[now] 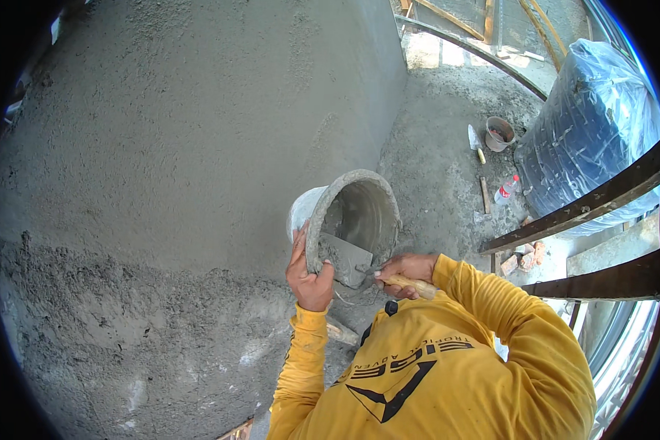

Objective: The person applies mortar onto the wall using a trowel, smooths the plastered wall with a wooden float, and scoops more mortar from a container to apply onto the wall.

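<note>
Tilted on its side, a mortar-crusted bucket [390, 198] has its mouth turned toward me. My left hand [312, 282] grips the left edge of its rim, thumb in front and fingers along the outer wall. The wooden handle of a trowel [348, 258] is in my right hand [407, 273], with the fingers wrapped around it. Its flat grey blade lies across the lower part of the bucket's mouth. Some grey mortar shows on the blade's left side. How much mortar the bucket contains is hard to see.
A grey plastered wall [198, 132] rises at the left, rougher lower down. On the floor to the right are a small bucket [499, 135], another trowel [476, 143], a hammer [484, 196], a bottle [505, 191] and bricks [528, 258]. Plastic-wrapped material [594, 125] stands behind dark beams [601, 198].
</note>
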